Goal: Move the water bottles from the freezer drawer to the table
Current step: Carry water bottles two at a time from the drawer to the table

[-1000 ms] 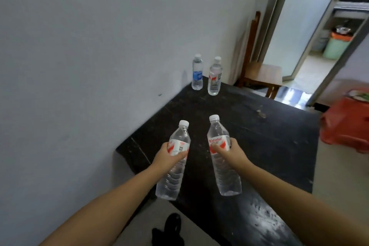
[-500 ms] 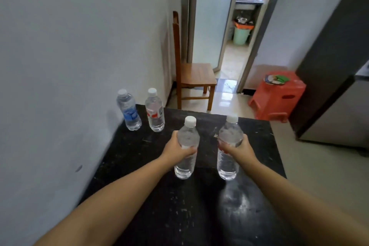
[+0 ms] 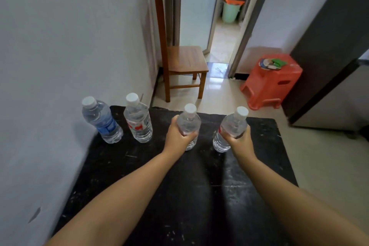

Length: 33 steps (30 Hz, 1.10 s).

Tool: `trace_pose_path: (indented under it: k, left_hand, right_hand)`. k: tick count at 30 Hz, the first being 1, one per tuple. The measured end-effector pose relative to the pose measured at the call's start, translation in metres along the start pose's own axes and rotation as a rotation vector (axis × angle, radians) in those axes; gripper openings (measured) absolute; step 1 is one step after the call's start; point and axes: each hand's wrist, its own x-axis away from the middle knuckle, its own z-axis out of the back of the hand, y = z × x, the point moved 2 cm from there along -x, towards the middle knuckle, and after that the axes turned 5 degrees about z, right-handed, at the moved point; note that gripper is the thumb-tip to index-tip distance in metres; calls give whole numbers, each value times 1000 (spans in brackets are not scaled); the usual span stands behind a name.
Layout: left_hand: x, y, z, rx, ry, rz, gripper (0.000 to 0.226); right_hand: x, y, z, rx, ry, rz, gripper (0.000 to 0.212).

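Fingers of each hand wrap a bottle standing on the table: left hand, right hand.

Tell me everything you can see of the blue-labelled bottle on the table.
The blue-labelled bottle is clear plastic with a white screw cap and a blue band around its lower body. It looks full of water. It stands on its base near the far left corner of the black table, close to the wall, appearing to lean because of the wide lens. A red-labelled bottle stands just to its right, apart from it. No hand touches it.
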Motion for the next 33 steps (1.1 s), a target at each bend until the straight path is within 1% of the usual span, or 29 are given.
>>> trace_pose_path:
  k: [6, 11, 14, 17, 20, 24, 27, 30, 33]
  left_hand:
    - [-1, -4, -4, -23, 3, 13, 75]
    - [15, -7, 4, -111, -17, 112, 76]
    - [30, -3, 12, -175, 1, 131, 76]
    - [54, 2, 22, -202, 29, 128, 77]
    - [86, 5, 33, -216, 57, 124, 76]
    - [134, 1, 45, -220, 98, 135, 70]
    - [178, -6, 51, -262, 137, 158, 64]
    - [231, -17, 51, -301, 223, 147, 56]
    - [281, -29, 51, -328, 303, 104, 43]
  right_hand:
    - [-7, 8, 0, 82, -80, -81, 78]
    - [13, 15, 9, 158, -128, -213, 97]
    - [26, 12, 19, 186, -137, -236, 101]
    - [43, 0, 29, 227, -159, -232, 101]
    - [66, -15, 38, 321, -230, -208, 90]
    - [99, -32, 44, 421, -346, -78, 65]
    - [131, -38, 50, 475, -439, 35, 56]
    - [169, -35, 64, 552, -549, 114, 45]
    - [201, -28, 75, 577, -586, 180, 40]
